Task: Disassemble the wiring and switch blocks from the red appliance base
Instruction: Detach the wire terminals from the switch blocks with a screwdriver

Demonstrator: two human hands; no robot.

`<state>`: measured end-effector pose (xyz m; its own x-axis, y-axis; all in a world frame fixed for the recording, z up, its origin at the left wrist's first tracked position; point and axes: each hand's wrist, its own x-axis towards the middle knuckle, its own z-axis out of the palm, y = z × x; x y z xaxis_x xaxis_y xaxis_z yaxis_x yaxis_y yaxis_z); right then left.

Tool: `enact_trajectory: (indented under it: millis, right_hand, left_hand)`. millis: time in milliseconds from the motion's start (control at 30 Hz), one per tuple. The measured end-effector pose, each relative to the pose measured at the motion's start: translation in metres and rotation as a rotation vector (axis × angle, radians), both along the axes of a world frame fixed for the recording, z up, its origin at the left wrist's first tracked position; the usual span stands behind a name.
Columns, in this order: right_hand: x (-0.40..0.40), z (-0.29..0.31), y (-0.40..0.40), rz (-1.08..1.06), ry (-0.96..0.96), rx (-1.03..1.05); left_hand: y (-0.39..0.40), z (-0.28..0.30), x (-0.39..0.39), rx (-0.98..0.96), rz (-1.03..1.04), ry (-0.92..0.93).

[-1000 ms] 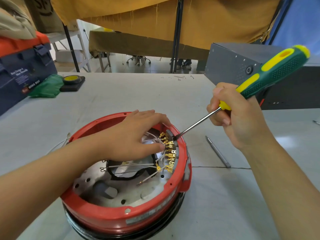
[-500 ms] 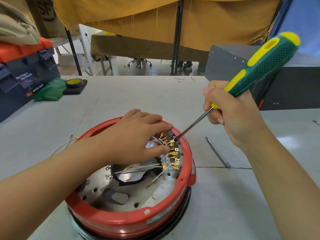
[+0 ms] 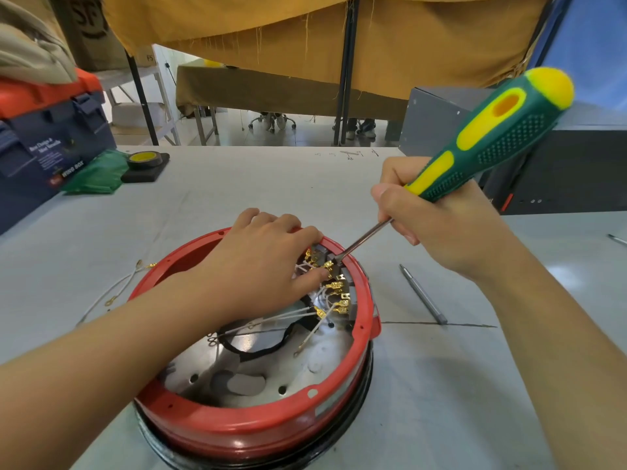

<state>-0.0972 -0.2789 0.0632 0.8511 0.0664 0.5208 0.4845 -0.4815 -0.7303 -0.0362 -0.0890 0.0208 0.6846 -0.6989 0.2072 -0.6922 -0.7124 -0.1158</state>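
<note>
Right hand (image 3: pixel 437 228) fingers curl around the green-yellow screwdriver (image 3: pixel 488 137), its tip at the brass terminals (image 3: pixel 334 286) inside the red appliance base (image 3: pixel 258 425) on the table (image 3: pixel 441 385). Left hand (image 3: pixel 261 266) lies flat, fingertips pressing the white wires (image 3: pixel 288 317), forearm crossing the rim.

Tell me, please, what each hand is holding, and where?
Right hand grips the screwdriver at the handle's lower end; left hand holds nothing visible.

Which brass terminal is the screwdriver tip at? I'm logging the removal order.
The terminal near the row's far end, beside the left hand's fingertip; the screwdriver tip meets it, the nearer ones sit untouched.
</note>
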Motion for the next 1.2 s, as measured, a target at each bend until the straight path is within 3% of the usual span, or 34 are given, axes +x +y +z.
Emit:
enact_trajectory:
  millis: [133,233,433,667,1200]
  right_hand:
    - [0.002,0.001,-0.002,0.008,0.030,-0.004]
    - [0.004,-0.002,-0.003,-0.002,0.031,0.027]
    - [0.006,-0.017,-0.006,0.001,0.019,0.230]
    - [0.010,-0.029,-0.012,0.010,0.043,0.442]
    - [0.007,-0.043,-0.011,-0.013,0.021,0.608]
  left_hand:
    - [0.001,-0.007,0.000,-0.058,0.007,0.008]
    - [0.003,-0.010,0.000,-0.201,-0.020,0.119]
    - [0.003,-0.007,0.000,-0.391,-0.107,0.301]
    - [0.001,-0.008,0.000,-0.379,-0.098,0.318]
    - [-0.001,-0.009,0.000,-0.401,-0.084,0.247]
